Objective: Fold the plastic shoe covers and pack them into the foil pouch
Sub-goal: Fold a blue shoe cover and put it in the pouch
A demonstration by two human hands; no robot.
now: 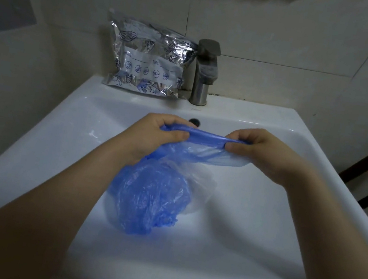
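Stretching out 1 thin blue plastic shoe cover (203, 148) over the white ceramic sink (32, 146), so I'm calling this the folding step.

I'm holding both hands up over the basin: my left hand (162, 136) is pinching 1 end of the cover's gathered edge and my right hand (258, 151) is pinching the other, pulling it into a taut band. The film is looking crinkly and see-through, and the rest of it is hanging down toward a loose blue heap (149, 199) in the bowl. I can't tell how many covers are in that heap. Next I'm guessing it needs folding over flat, then carrying to the crinkled silver foil pouch (147, 61) leaning beside the steel tap (204, 72); some blue is already showing inside.
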